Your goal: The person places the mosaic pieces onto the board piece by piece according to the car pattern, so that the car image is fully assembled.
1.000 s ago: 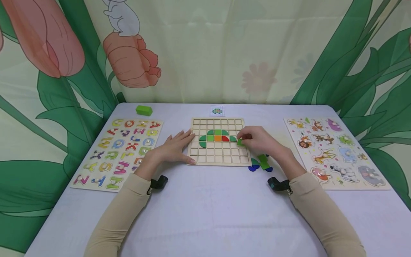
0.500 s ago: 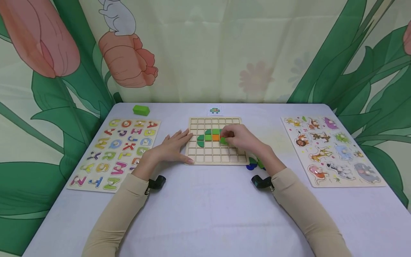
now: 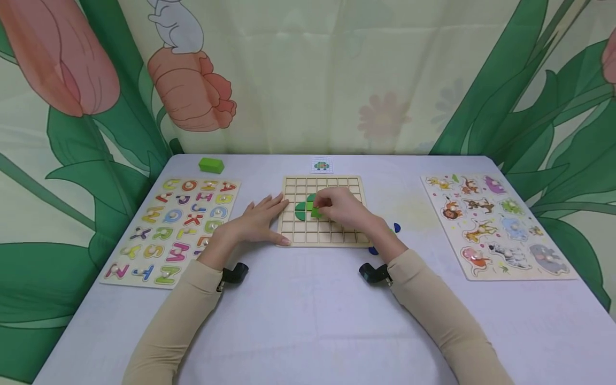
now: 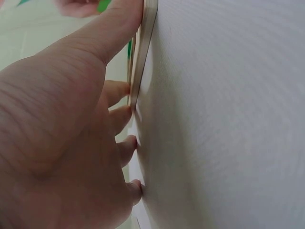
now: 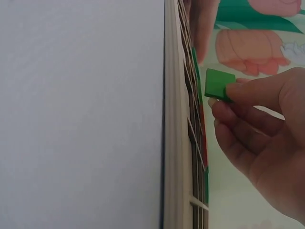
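My right hand (image 3: 344,209) pinches a small green square tile (image 5: 220,84) between thumb and fingertips, held close over the wooden grid board (image 3: 298,237). In the right wrist view the tile stands a little off the board's surface. Green rounded pieces (image 3: 300,211) sit in the grid just left of the tile; a red piece (image 5: 204,138) shows edge-on in the right wrist view. The hand hides most of the other pieces in the head view. With fingers spread, my left hand (image 3: 257,220) rests at the board's left edge, thumb on its lower left corner.
To the left lies an alphabet puzzle board (image 3: 159,233), to the right an animal puzzle board (image 3: 495,219). A green block (image 3: 212,165) and a small picture card (image 3: 322,166) are at the back. Loose blue pieces (image 3: 397,228) lie partly hidden by the right forearm.
The right hand has carried the green tile leftward, from the board's right edge to over its middle-left cells. The left hand has kept its place on the board's edge.
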The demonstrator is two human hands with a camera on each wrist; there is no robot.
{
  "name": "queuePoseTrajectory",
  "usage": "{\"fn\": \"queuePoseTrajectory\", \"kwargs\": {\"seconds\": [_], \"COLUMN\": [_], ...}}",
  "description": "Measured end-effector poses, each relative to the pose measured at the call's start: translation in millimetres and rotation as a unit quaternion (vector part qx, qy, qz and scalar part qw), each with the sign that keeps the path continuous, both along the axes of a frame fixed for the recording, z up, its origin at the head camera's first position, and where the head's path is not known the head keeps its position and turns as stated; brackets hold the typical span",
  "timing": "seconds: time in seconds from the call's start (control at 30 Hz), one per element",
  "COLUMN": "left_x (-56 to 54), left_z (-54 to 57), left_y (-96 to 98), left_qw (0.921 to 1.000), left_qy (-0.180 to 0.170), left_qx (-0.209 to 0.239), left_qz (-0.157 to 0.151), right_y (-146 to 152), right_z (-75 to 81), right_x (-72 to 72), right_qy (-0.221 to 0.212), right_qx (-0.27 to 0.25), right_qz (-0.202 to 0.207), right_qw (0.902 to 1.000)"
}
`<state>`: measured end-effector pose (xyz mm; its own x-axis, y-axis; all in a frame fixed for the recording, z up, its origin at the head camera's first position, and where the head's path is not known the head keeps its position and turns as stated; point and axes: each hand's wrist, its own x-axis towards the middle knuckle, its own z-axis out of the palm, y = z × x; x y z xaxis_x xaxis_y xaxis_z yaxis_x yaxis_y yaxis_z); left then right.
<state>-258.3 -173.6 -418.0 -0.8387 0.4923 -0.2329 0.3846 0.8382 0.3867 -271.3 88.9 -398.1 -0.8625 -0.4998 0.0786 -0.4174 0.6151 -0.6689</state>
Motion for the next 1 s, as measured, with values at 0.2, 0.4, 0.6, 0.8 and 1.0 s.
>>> {"fn": "queuePoseTrajectory", "kwargs": {"seconds": [0.2, 0.4, 0.6, 0.8, 1.0], "left_x": [1.9, 1.7, 1.0, 1.0, 2.2], "left_z": [2.5, 3.0, 2.0, 1.6, 1.7], "left_y": [-0.5, -0.7, -0.5, -0.3, -0.4], "left_qw": [1.0, 1.0, 1.0, 1.0, 1.0], "left_qy": [-0.003, -0.002, -0.005, -0.002, 0.0], "left_qx": [0.003, 0.001, 0.001, 0.003, 0.002], "left_qz": [0.001, 0.0, -0.001, -0.002, 0.001], "right_y": [-12, -18, -19, -19, -18], "right_z": [-1.8, -1.0, -1.1, -0.4, 0.1], "right_x": [-1.3, -0.6, 1.4, 3.0, 3.6], "right_qy": [0.004, 0.018, 0.025, 0.029, 0.016], "right_qx": [0.017, 0.048, 0.071, 0.092, 0.092], "right_qz": [-0.005, -0.004, -0.014, -0.015, -0.009], "right_qw": [0.9998, 0.9987, 0.9971, 0.9952, 0.9956]}}
